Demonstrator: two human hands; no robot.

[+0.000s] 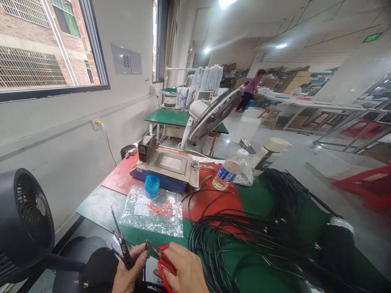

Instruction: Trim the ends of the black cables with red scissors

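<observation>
At the bottom edge of the view my left hand (130, 270) is closed around a bunch of black cables (122, 240) whose stripped red and white ends stick up. My right hand (183, 270) is closed on a small tool with red handles (165, 262), its tip pointing toward the cable ends in my left hand. A clear plastic bag (152, 211) with small red parts lies flat on the bench just beyond my hands. A large pile of coiled black cables (262, 240) covers the green bench top to the right.
A blue cap (151, 186), a grey machine with a metal tray (166, 167), a water bottle (229, 174) and a white bottle (269, 152) stand further back. A black fan (26, 224) is at left, a white fan (210, 116) behind. A person in purple (250, 91) works far off.
</observation>
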